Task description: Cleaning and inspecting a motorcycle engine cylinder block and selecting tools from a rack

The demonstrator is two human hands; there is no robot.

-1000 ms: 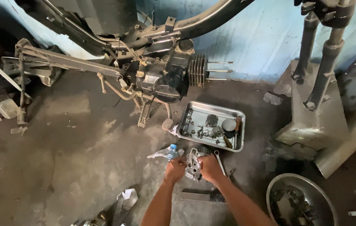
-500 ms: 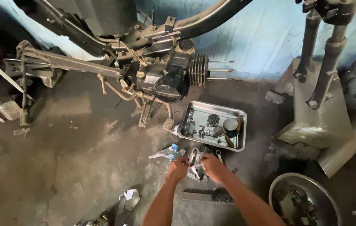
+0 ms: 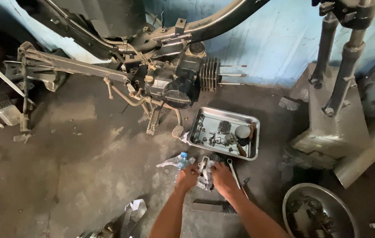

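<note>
Grey metal part sits on the floor at lower centre, below the tray. The left hand and right hand clasp it from both sides, apparently through a rag; steady, even pressure would suit.

Stained grey concrete floor carries a rectangular steel tray, a round metal bowl, a small plastic bottle and a spanner.

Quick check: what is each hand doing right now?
Left hand: closed on the metal part.
Right hand: closed on the same part.
</note>
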